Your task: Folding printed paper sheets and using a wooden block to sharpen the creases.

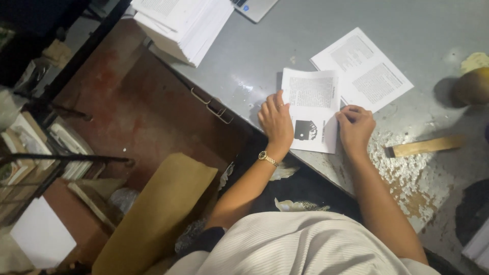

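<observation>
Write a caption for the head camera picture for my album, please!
Two hands, left hand and right hand, press a folded printed sheet flat on a grey table.

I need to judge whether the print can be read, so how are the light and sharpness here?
Head view: the grey table is evenly lit, with soft glare by the folded sheet under the left hand and right hand; the print is too small and soft to read; the floor at left is dim; the round object at right casts a dark shadow.

Between both hands, a white printed sheet point(311, 109) with a black block; the table point(285, 46) beneath is grey, with white flaking patches by the right hand point(355, 127).
</observation>
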